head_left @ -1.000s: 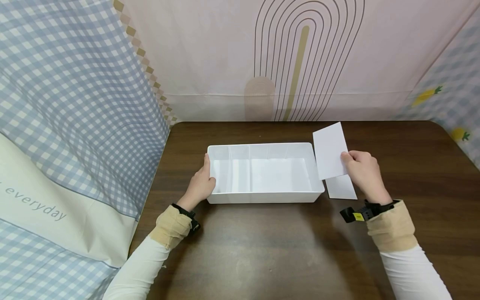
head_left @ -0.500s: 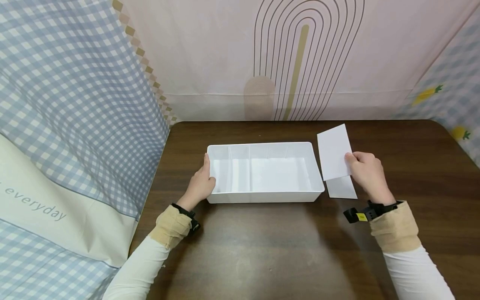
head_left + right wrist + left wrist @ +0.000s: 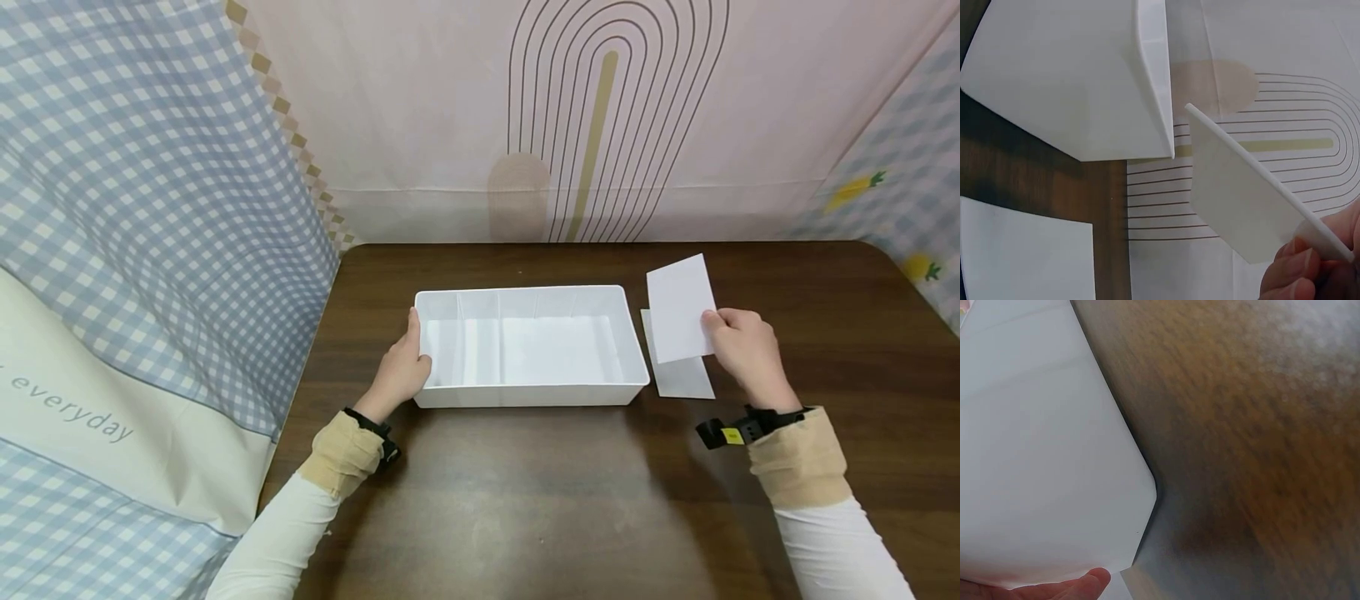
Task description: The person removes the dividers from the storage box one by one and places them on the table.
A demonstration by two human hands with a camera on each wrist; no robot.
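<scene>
A long white plastic bin (image 3: 558,395) stands on the table, with upright lines on its inner walls and two crossing its left part. My left hand (image 3: 400,367) holds its left end, index finger along the outer wall and thumb over the rim; the thumb (image 3: 1094,578) also shows in the left wrist view. My right hand (image 3: 748,350) pinches a flat white divider panel (image 3: 678,304) by its right edge, raised and tilted right of the bin. In the right wrist view this panel (image 3: 1229,187) looks thin and stiff. Under it lies a second white panel (image 3: 686,379), partly hidden.
The brown wooden table (image 3: 510,500) runs up to a pale curtain (image 3: 420,125) with arch lines at the back. Blue checked cloth (image 3: 150,167) hangs along the left side, and more patterned cloth (image 3: 911,158) at the right.
My right hand has moved to the right with its panel, away from the bin, uncovering more of the panel on the table. The left hand and the bin have stayed put.
</scene>
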